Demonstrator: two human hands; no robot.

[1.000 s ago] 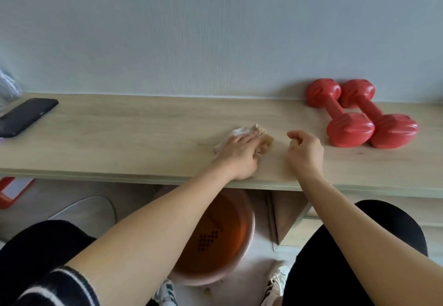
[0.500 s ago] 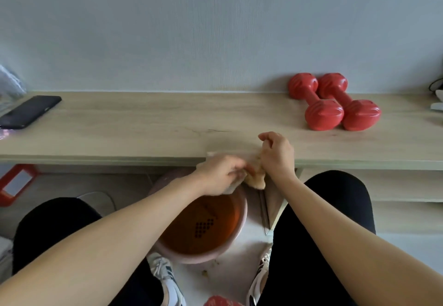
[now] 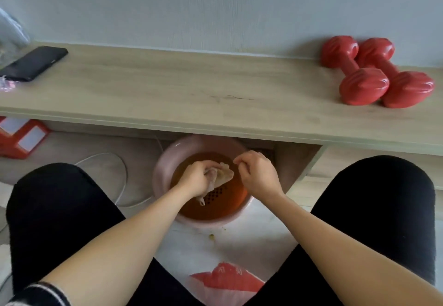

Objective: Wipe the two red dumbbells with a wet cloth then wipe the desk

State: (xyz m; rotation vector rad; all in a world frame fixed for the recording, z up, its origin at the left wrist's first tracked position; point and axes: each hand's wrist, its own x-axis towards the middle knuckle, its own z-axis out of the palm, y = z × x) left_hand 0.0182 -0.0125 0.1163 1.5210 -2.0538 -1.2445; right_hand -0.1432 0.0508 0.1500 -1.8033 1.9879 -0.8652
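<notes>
While both hands hang below the front edge of the desk [image 3: 167,90], the left hand [image 3: 195,177] has its fingers curled round a crumpled pale cloth [image 3: 219,177], which it holds over a pink basin [image 3: 160,173] on the floor. One end of the cloth droops down from the fist toward the basin's brownish-orange inside, which shows a patch of small dark holes. The right hand [image 3: 257,173] hovers just beside the cloth, over the basin's right side; its fingers are bent with the fingertips drawn together, and whether they pinch the cloth's edge cannot be told.

Up on the desk, the two red dumbbells [image 3: 374,75] lie side by side near the right end, touching each other, their far heads close to the wall at the back edge and their near heads toward the front edge. A black phone [image 3: 33,63] lies flat at the far left end of the desk, well apart from the dumbbells.

On the floor, a white cable [image 3: 119,159] loops left of the basin, and a red-and-white box [image 3: 21,138] sits under the desk's left end. Black-clad knees frame the basin on both sides.
</notes>
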